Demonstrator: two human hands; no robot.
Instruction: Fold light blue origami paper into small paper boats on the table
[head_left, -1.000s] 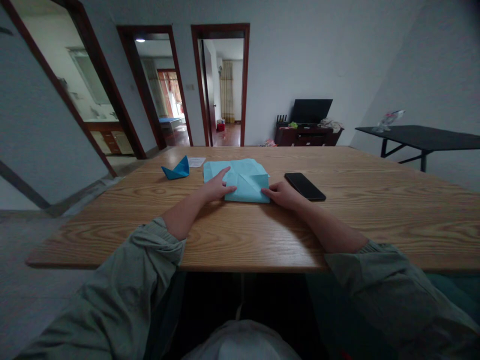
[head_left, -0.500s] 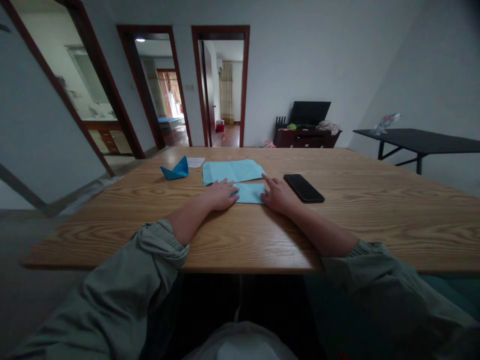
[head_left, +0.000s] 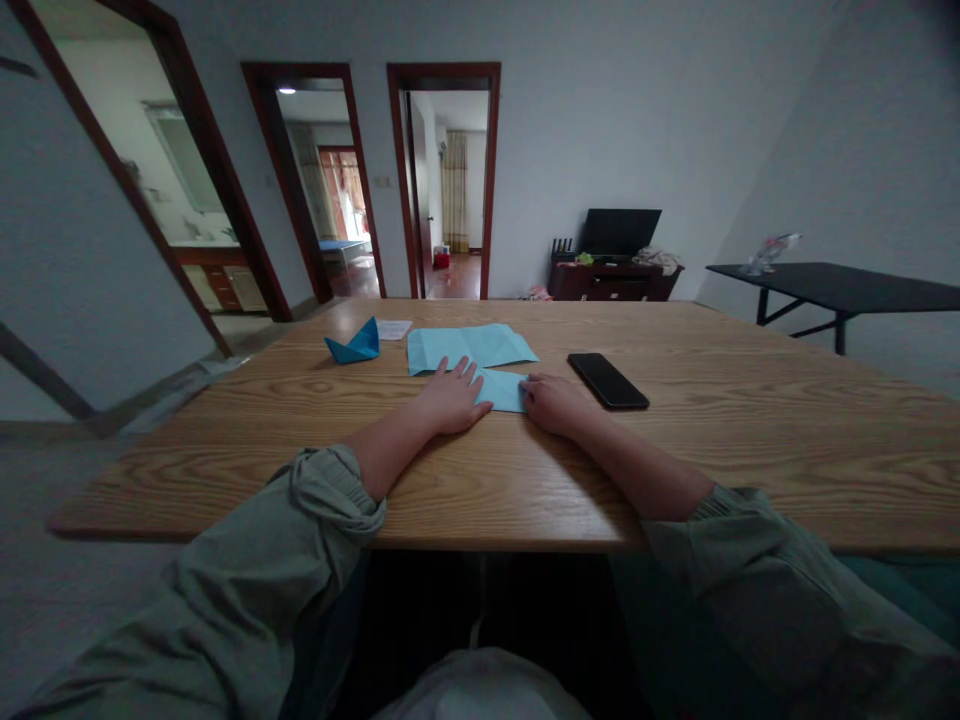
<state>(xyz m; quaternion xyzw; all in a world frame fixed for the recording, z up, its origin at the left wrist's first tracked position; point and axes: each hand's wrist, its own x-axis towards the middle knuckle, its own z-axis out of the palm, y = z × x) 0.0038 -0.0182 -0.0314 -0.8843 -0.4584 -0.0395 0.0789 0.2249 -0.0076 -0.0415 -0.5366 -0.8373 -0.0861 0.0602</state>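
A small folded piece of light blue paper (head_left: 504, 390) lies flat on the wooden table (head_left: 720, 440) between my hands. My left hand (head_left: 453, 398) rests flat on its left part, fingers stretched out and spread. My right hand (head_left: 551, 403) presses on its right edge with the fingers curled down. Just behind lies a larger light blue sheet (head_left: 469, 346), flat and creased. A darker blue folded paper boat (head_left: 354, 343) stands further left.
A black phone (head_left: 607, 380) lies right of my right hand. A small white slip (head_left: 393, 329) sits behind the boat. A black side table (head_left: 847, 285) stands at the right, a TV stand at the back wall, doorways to the left.
The folded paper's raised flap has been pressed down flat. My right hand moved from the paper's corner onto its right edge; my left hand now lies flatter on it.
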